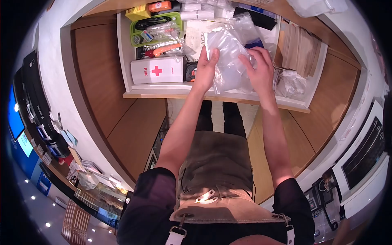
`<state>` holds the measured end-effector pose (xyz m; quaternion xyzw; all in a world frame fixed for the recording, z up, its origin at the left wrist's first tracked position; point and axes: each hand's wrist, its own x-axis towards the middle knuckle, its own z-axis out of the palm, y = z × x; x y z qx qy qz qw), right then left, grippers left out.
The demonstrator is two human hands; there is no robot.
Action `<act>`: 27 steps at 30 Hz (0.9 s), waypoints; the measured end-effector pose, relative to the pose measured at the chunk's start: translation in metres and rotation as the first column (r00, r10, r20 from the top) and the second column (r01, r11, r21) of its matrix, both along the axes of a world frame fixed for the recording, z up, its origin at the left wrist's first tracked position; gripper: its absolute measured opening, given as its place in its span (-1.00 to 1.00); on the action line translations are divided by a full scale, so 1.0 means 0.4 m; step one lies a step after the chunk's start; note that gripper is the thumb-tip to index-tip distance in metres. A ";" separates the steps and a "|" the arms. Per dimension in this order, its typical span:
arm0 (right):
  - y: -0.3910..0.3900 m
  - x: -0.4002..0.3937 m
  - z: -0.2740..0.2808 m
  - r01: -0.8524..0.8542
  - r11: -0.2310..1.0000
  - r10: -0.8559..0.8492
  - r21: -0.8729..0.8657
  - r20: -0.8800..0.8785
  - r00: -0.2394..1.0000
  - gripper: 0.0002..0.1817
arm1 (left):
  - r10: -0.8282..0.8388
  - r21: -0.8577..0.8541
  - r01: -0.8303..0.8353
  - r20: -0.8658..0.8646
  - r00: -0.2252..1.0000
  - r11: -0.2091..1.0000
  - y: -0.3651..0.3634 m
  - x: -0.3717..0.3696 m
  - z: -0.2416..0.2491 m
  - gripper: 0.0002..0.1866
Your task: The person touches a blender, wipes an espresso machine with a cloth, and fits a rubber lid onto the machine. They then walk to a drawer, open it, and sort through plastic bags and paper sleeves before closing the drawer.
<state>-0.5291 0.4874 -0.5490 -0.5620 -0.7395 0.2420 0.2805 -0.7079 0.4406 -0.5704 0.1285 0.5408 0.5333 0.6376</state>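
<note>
Clear plastic bags (pixel 230 59) are held up over an open drawer (pixel 163 87). My left hand (pixel 207 68) pinches their left edge between thumb and fingers. At the right side of the bags is my right hand (pixel 260 69), its fingers apart and curved; whether it touches the plastic is hard to tell. Below and left of my left hand lies a black and orange round item (pixel 190 72), beside a white box with a red cross (pixel 157 70). The bags partly cover a white sheet with lettering (pixel 195 34).
A green tray (pixel 133 30) with a cable and small packets stands at the drawer's back left, near a yellow box (pixel 138 12). Brown paper bags (pixel 300 49) fill the right compartment, with crumpled clear plastic (pixel 292 85) in front. Wooden cabinet sides flank the drawer.
</note>
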 end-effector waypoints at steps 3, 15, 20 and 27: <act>0.001 -0.012 0.005 0.008 1.000 -0.007 0.027 -0.036 0.999 -0.71 | -0.005 0.003 0.005 -0.009 1.000 1.000 0.000 -0.006 -0.001 -0.53; -0.046 -0.124 -0.012 -0.119 0.614 -0.453 -0.780 -0.471 0.757 -0.62 | -0.022 0.054 0.034 -0.210 0.978 0.998 0.015 -0.053 0.024 -0.54; -0.024 -0.132 0.090 -0.017 0.686 -0.124 -0.728 -0.140 0.982 -0.39 | 0.025 0.096 -0.003 -0.232 0.972 0.995 -0.005 -0.073 0.043 -0.54; -0.071 -0.038 -0.031 -0.083 0.597 -0.452 -0.798 -0.419 0.788 0.16 | -0.001 0.036 0.002 -0.032 0.999 0.999 -0.048 -0.064 0.055 -0.43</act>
